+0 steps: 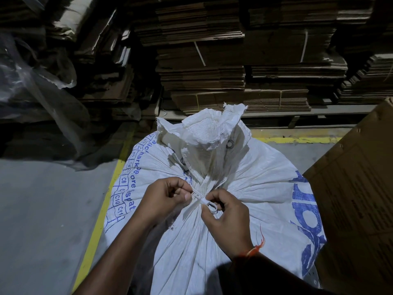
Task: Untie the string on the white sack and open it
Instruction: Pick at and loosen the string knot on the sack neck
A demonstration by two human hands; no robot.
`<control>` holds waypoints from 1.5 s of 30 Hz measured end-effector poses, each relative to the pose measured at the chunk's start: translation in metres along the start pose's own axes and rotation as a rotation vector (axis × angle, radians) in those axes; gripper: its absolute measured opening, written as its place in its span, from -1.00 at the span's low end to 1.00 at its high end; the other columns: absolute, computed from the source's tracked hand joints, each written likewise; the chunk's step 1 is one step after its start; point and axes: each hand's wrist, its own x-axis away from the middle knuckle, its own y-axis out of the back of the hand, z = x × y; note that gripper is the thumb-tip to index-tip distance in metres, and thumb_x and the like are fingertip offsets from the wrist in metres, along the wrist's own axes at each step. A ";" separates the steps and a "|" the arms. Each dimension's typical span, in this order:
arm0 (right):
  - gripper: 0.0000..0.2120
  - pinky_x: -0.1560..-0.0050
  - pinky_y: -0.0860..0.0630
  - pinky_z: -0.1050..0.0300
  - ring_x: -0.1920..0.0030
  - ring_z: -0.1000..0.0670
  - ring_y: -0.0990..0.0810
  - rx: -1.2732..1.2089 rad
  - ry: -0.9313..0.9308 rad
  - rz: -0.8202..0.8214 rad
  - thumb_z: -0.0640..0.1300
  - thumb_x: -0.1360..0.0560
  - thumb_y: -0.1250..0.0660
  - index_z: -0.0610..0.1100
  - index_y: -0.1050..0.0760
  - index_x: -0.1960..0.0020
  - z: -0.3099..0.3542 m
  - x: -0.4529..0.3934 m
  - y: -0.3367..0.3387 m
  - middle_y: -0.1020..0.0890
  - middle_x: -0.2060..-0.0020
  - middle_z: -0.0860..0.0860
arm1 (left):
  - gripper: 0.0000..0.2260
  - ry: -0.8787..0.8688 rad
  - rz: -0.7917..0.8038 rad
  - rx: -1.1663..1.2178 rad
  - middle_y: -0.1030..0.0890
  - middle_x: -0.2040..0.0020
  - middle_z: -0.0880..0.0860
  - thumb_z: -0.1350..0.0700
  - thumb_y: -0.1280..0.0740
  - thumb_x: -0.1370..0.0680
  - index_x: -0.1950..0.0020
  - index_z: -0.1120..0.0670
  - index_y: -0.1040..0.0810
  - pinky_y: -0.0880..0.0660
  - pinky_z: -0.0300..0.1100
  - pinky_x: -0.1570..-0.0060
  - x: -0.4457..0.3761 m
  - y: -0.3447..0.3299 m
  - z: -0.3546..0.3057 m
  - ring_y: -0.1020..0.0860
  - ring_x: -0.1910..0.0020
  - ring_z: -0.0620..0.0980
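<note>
A big white woven sack with blue print stands on the floor in front of me, its neck gathered and bunched upward. A flat white string is knotted around that neck. My left hand pinches the string at the left side of the knot between thumb and curled fingers. My right hand pinches a loop of the string at the right side of the knot. An orange thread band sits on my right wrist.
Stacks of flattened cardboard fill the racks behind the sack. A large brown carton stands close on the right. Clear plastic sheeting hangs at the left. Yellow floor lines border the grey concrete floor.
</note>
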 end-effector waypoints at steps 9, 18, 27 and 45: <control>-0.83 0.18 -0.47 0.33 0.19 0.05 -0.60 0.005 -0.011 0.011 -0.18 -0.36 -0.52 0.02 -0.60 0.12 0.001 -0.001 0.001 -0.64 0.26 0.10 | -0.94 -0.031 0.003 -0.145 -0.72 0.29 -0.01 0.19 -0.56 -0.51 0.13 0.04 -0.76 -0.53 -0.26 0.18 0.001 -0.012 -0.005 -0.59 0.29 -0.16; -0.83 0.17 -0.48 0.33 0.18 0.06 -0.62 0.007 -0.013 0.007 -0.16 -0.37 -0.53 0.03 -0.59 0.13 0.001 -0.001 0.001 -0.65 0.25 0.10 | -0.92 -0.038 0.010 -0.175 -0.77 0.23 0.04 0.16 -0.56 -0.52 0.15 -0.01 -0.78 -0.56 -0.19 0.15 0.002 -0.014 -0.005 -0.64 0.27 -0.15; -0.84 0.15 -0.52 0.29 0.16 0.06 -0.64 0.023 -0.006 0.010 -0.13 -0.37 -0.52 0.03 -0.59 0.12 0.001 -0.001 0.001 -0.65 0.24 0.11 | -0.94 -0.015 0.046 -0.110 -0.77 0.19 0.09 0.17 -0.56 -0.51 0.11 0.01 -0.76 -0.56 -0.16 0.10 0.001 -0.012 -0.005 -0.64 0.24 -0.12; -0.82 0.11 -0.59 0.18 0.12 0.06 -0.67 0.025 -0.014 0.015 -0.15 -0.36 -0.54 0.04 -0.59 0.12 0.002 0.000 0.001 -0.68 0.22 0.12 | -0.92 -0.030 0.044 -0.142 -0.75 0.20 0.12 0.20 -0.55 -0.52 0.14 0.03 -0.76 -0.52 -0.26 0.17 0.004 -0.014 -0.009 -0.59 0.28 -0.16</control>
